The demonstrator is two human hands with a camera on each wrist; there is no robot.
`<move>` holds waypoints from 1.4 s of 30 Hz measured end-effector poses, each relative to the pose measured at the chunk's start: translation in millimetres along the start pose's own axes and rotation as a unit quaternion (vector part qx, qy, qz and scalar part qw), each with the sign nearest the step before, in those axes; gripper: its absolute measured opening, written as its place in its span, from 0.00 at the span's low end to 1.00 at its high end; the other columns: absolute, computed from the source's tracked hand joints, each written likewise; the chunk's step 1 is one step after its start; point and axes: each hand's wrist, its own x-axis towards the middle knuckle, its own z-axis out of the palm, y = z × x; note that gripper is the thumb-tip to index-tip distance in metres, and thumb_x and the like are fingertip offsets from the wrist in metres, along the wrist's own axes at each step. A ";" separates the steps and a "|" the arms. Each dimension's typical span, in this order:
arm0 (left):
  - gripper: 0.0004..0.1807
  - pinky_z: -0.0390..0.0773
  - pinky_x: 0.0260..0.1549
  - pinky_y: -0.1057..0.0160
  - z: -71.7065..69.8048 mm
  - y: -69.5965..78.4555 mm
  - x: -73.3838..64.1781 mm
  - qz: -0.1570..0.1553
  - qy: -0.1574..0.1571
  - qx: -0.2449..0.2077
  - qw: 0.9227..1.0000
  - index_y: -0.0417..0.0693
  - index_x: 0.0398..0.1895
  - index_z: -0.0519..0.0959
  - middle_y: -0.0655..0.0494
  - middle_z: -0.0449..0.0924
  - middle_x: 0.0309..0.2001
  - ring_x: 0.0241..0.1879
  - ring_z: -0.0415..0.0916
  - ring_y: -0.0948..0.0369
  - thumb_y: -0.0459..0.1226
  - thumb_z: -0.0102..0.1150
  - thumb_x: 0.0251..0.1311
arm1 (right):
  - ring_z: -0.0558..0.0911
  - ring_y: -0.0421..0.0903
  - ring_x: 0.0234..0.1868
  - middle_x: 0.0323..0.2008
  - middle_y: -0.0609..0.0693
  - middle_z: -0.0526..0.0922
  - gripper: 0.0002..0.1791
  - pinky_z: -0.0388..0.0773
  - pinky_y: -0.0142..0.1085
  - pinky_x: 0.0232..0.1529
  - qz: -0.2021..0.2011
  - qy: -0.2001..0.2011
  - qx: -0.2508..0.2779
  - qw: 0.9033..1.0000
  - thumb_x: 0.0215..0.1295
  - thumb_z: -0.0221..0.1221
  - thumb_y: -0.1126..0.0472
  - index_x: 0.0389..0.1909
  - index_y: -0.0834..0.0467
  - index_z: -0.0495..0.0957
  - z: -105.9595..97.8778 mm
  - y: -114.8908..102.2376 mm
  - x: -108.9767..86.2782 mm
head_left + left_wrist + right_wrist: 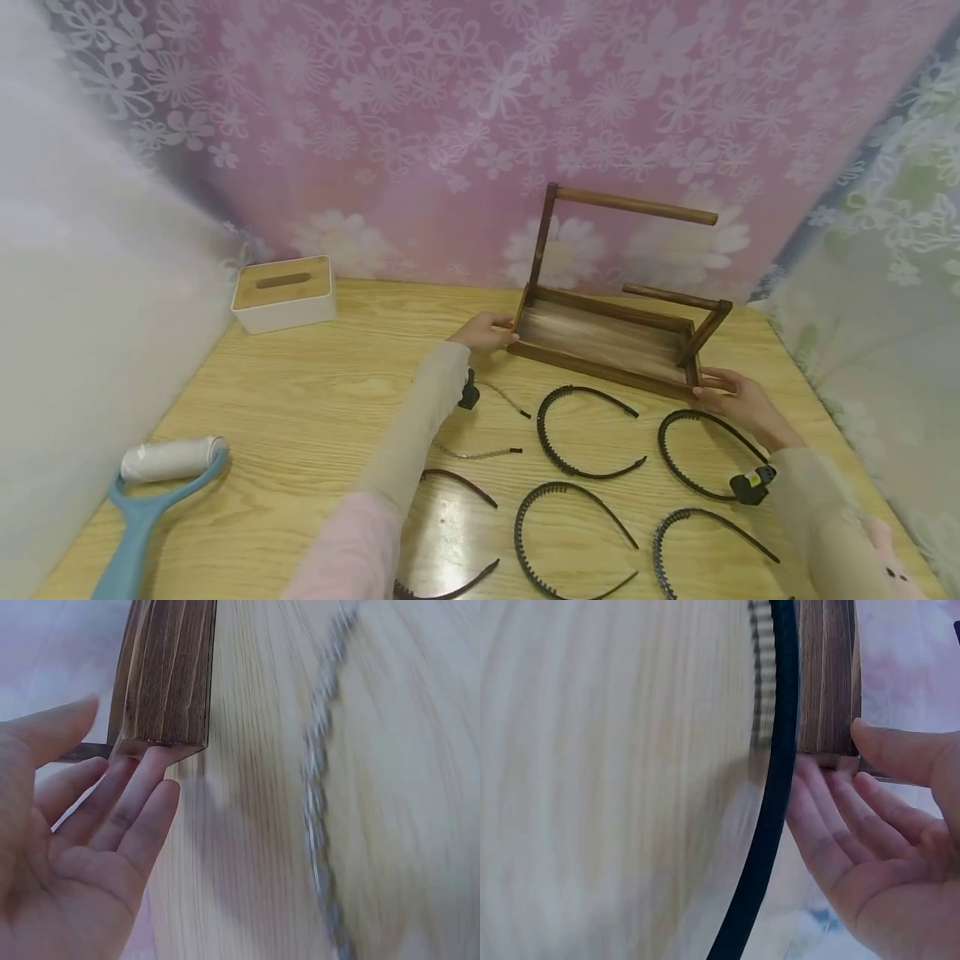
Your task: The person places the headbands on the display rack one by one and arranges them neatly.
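Note:
A dark brown wooden rack (607, 337) with a shallow tray base and two horizontal bars stands tilted in the head view. My left hand (480, 333) holds its left end; in the left wrist view the fingers (142, 817) meet the end of the wood, with the thumb up beside it. At the opposite end, my right hand (742, 408) grips the lower corner, thumb along the edge and fingers against the end face. A black toothed headband (778, 750) lies near the right hand. Close to the left forearm is a thin silvery twisted headband (319, 810).
Several black headbands (542, 429) are laid out in rows in front of the rack. A white tissue box (285, 317) with a wooden lid stands at the back left. Nearer on the left lies a blue-handled lint roller (138, 533). Flowered curtains (450, 150) enclose the table.

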 end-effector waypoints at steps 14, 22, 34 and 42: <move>0.30 0.72 0.68 0.48 -28.5 -45.6 -48.9 0.003 0.048 -0.051 0.998 0.53 0.72 0.66 0.54 0.65 0.72 0.67 0.69 0.49 0.40 0.59 0.66 | 0.73 0.70 0.60 0.64 0.77 0.65 0.38 0.82 0.56 0.53 -0.022 -0.035 -0.039 0.998 0.73 0.54 0.53 0.72 0.73 0.53 28.1 -45.6 22.5; 0.30 0.71 0.68 0.46 -32.6 -69.2 -69.6 0.025 0.073 -0.107 0.991 0.53 0.73 0.64 0.51 0.62 0.73 0.67 0.68 0.47 0.41 0.56 0.69 | 0.76 0.68 0.58 0.63 0.76 0.67 0.37 0.80 0.59 0.54 -0.038 -0.045 -0.047 0.997 0.73 0.54 0.53 0.71 0.73 0.54 40.7 -58.5 34.2; 0.29 0.67 0.71 0.48 -32.3 -96.3 -85.5 0.060 0.131 -0.178 0.973 0.46 0.73 0.62 0.45 0.60 0.74 0.71 0.62 0.46 0.38 0.53 0.71 | 0.75 0.69 0.59 0.63 0.74 0.69 0.35 0.82 0.56 0.54 -0.045 -0.042 -0.045 0.997 0.72 0.55 0.54 0.70 0.71 0.58 60.1 -74.6 47.3; 0.28 0.63 0.74 0.53 -29.4 -104.6 -96.7 0.069 0.170 -0.222 0.958 0.41 0.72 0.61 0.44 0.58 0.74 0.73 0.57 0.47 0.35 0.51 0.71 | 0.75 0.69 0.58 0.63 0.75 0.69 0.32 0.82 0.56 0.54 -0.066 -0.052 -0.052 0.995 0.73 0.54 0.57 0.70 0.71 0.58 69.7 -89.3 47.5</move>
